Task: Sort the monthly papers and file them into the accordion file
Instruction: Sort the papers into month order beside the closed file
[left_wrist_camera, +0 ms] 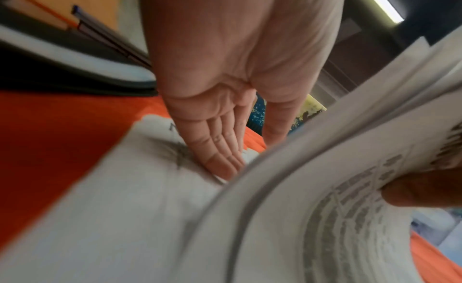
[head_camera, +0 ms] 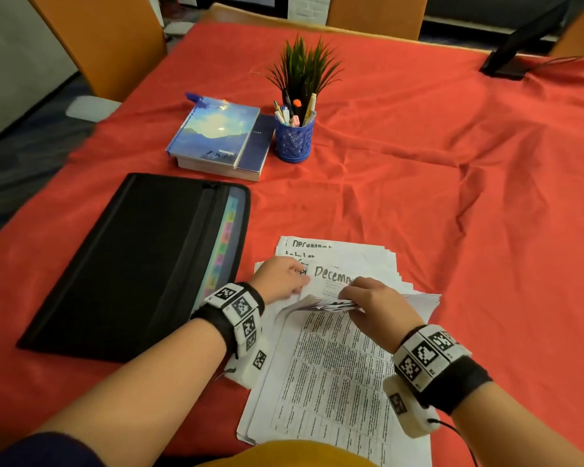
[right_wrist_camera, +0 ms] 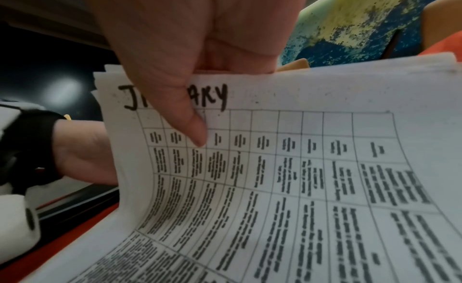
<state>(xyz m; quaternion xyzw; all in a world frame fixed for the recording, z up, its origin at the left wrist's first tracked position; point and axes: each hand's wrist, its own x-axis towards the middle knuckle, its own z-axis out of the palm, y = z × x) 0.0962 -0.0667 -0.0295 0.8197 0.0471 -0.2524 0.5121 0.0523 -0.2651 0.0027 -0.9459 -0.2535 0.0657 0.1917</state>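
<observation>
The right hand (head_camera: 373, 299) pinches the far edge of a bundle of papers (right_wrist_camera: 287, 188) and bends it up from the desk (head_camera: 452, 197). In the right wrist view the thumb (right_wrist_camera: 185, 113) lies over the handwritten heading of the top sheet, which begins with "J" and ends with "ARY"; the middle letters are hidden under the thumb. Below the heading is a printed table with many columns.

The left hand (left_wrist_camera: 225, 109) is flat, with the fingers straight and close together. The fingertips (left_wrist_camera: 220, 166) press on a sheet that lies on the desk, just beside the lifted bundle. The writing on this sheet is too blurred to read in the left wrist view.

In the head view, several other sheets (head_camera: 334, 254) lie fanned beyond the two hands, and two of them show a heading that starts with "Decem". More printed pages (head_camera: 327, 382) lie near the person's body, partly under both wrists.

The accordion file (head_camera: 139, 261) is black and lies flat on the red cloth, to the left of the papers and close to the left wrist. Its zipper side is open, and coloured tabs (head_camera: 225, 241) are visible along this edge.

Farther on the desk are two stacked books (head_camera: 216, 136), a blue pen holder (head_camera: 294, 139) with pens, and a small green plant (head_camera: 304, 65) behind it.
</observation>
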